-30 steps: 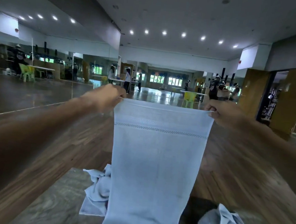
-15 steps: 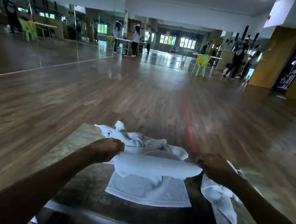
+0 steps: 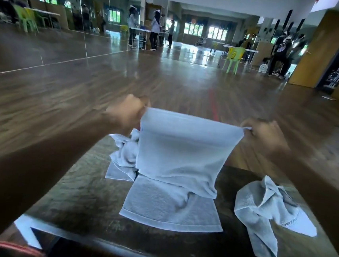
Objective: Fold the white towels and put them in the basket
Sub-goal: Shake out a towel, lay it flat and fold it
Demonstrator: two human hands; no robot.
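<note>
A white towel (image 3: 180, 150) is stretched between my two hands above the dark table (image 3: 79, 198). My left hand (image 3: 127, 115) pinches its upper left corner and my right hand (image 3: 264, 135) pinches the upper right corner. The towel's lower half lies flat on the table toward me. A crumpled white towel (image 3: 122, 157) sits behind it at the left. Another crumpled white towel (image 3: 268, 212) lies on the table's right side. No basket is in view.
The table's near edge has a pale metal frame (image 3: 28, 230). Beyond the table stretches a wooden floor (image 3: 169, 80). Far off stand green chairs (image 3: 234, 59), tables and several people (image 3: 280, 54). A mirror wall (image 3: 51, 17) runs along the left.
A second ago I held the towel high and hanging full length. Half a second ago my hands were low at the table. They have since risen, with the towel's lower half lying on the table.
</note>
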